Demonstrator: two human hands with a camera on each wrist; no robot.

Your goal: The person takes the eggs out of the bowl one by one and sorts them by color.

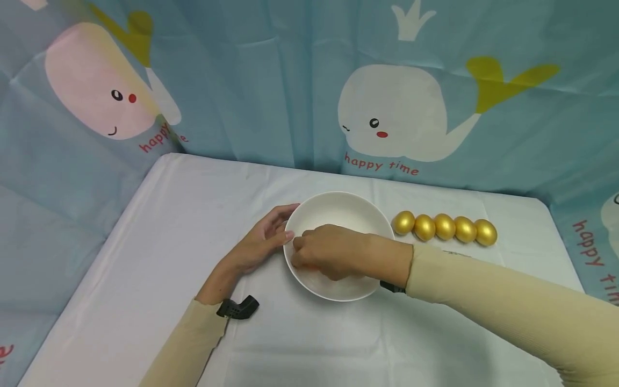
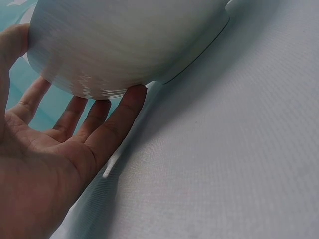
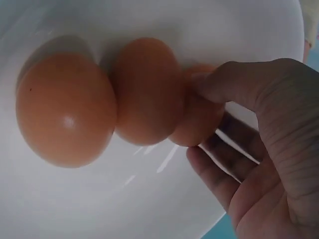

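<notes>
A white bowl (image 1: 338, 207) stands on the table. At its left side my left hand (image 1: 256, 244) holds it, thumb at the rim and fingers against the outer wall, as the left wrist view shows. My right hand (image 1: 333, 250) reaches down into the bowl. In the right wrist view, three brown eggs lie in a row inside: a left egg (image 3: 65, 112), a middle egg (image 3: 147, 94) and a right egg (image 3: 197, 119). The right hand's thumb and fingers grip the right egg. From the head view, the right hand mostly hides the eggs.
Several golden eggs (image 1: 445, 227) lie in a row just right of the bowl, behind the right forearm. A white cloth (image 1: 309, 344) covers the table. A blue curtain (image 1: 271, 97) with whale prints hangs beyond the back edge.
</notes>
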